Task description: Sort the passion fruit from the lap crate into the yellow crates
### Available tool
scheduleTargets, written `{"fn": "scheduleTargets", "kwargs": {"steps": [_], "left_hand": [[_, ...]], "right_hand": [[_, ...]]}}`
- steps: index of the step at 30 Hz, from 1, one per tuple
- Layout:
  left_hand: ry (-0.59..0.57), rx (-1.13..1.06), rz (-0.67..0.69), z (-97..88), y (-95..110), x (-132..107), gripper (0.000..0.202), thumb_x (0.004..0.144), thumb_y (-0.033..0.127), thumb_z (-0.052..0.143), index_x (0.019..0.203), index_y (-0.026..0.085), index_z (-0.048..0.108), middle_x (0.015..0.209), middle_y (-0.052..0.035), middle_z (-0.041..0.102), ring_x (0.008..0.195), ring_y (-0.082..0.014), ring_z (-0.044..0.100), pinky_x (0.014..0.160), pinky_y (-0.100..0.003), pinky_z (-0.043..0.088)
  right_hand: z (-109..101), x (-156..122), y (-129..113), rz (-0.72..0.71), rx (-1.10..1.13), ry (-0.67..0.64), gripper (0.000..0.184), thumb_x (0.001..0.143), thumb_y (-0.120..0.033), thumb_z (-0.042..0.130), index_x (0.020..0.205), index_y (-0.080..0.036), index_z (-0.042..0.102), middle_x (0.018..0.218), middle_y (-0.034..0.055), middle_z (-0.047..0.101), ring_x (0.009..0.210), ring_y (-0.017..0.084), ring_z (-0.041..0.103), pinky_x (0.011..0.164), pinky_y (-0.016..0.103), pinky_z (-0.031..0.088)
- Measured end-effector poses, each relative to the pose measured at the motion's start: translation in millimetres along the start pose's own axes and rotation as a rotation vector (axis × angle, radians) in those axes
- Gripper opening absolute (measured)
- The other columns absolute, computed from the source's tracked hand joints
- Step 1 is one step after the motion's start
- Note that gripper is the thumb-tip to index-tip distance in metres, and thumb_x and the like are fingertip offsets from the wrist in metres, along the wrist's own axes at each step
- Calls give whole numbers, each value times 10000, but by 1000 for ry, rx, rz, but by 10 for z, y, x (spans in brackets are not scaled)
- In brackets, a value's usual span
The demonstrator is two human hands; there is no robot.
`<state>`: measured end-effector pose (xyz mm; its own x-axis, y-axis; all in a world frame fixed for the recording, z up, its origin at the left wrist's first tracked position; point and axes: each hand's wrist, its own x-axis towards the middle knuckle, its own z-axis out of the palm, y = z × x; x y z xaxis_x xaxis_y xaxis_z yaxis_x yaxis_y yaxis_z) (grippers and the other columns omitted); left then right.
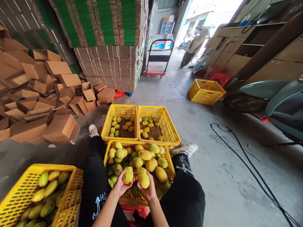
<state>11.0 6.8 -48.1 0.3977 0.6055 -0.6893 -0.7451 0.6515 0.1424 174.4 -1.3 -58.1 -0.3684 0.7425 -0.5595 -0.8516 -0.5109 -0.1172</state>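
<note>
Left hand (120,185) is gripping one mango (128,175), right hand (148,190) is gripping another mango (143,178), both hovering over the full yellow crate's (139,200) near edge.

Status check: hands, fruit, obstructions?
Left hand grips one yellow fruit; right hand grips another fruit. Both over full crate. Nothing obstructing.

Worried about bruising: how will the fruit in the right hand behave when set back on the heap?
The yellow fruit is oval and smooth, so it probably rolls off the piled crate. It fills the right hand, so likely fairly heavy.
</note>
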Motion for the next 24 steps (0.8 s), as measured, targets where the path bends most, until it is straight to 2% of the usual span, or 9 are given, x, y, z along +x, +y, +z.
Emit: {"fn": "scheduleTargets", "kwargs": {"steps": [3,10,12,14,18,22,24], "left_hand": [[14,15,3,2,2,13,507,781,384,622,1154,52,530,830,-116,686,719,-200,656,524,-233,502],[37,-42,49,-34,35,44,448,789,363,611,1149,108,530,859,-94,687,739,-196,655,501,-217,484],[20,-47,54,-51,30,49,444,792,379,600,1130,97,541,869,-108,688,752,-206,656,558,-251,510],[-20,-59,91,-77,22,55,442,800,401,577,1110,86,553,897,-128,689,797,-227,658,676,-325,534],[-138,-123,180,-141,17,72,371,836,371,502,1114,133,566,1007,-139,678,1012,-283,614,879,-459,474],[-169,-168,239,-163,34,79,329,846,328,497,1126,170,567,1101,-122,656,1145,-297,540,947,-472,428],[-163,-171,226,-152,41,75,342,849,310,510,1158,169,553,1114,-117,652,1159,-288,531,948,-444,432]], "right_hand": [[15,-7,-12,-12,-26,9,345,686,-426,678,905,-162,644,811,78,717,647,184,657,509,282,538],[37,-13,-10,-43,-17,61,289,707,-412,662,876,-179,641,794,37,725,668,169,666,534,262,535],[46,-16,-8,-34,-25,38,300,725,-428,642,880,-171,643,803,41,727,662,167,665,535,262,531],[52,-16,-5,-17,-39,10,332,742,-452,614,894,-158,644,809,54,728,662,174,665,541,279,532],[32,-5,-13,-34,-22,-23,325,752,-431,581,934,-167,639,855,61,733,737,211,676,634,367,543],[5,-1,-49,-22,12,-119,275,699,-363,585,899,-184,641,955,73,721,918,267,654,784,484,508],[4,-4,-63,-28,28,-141,239,684,-343,594,862,-192,646,951,77,721,956,273,640,819,490,493]]}}
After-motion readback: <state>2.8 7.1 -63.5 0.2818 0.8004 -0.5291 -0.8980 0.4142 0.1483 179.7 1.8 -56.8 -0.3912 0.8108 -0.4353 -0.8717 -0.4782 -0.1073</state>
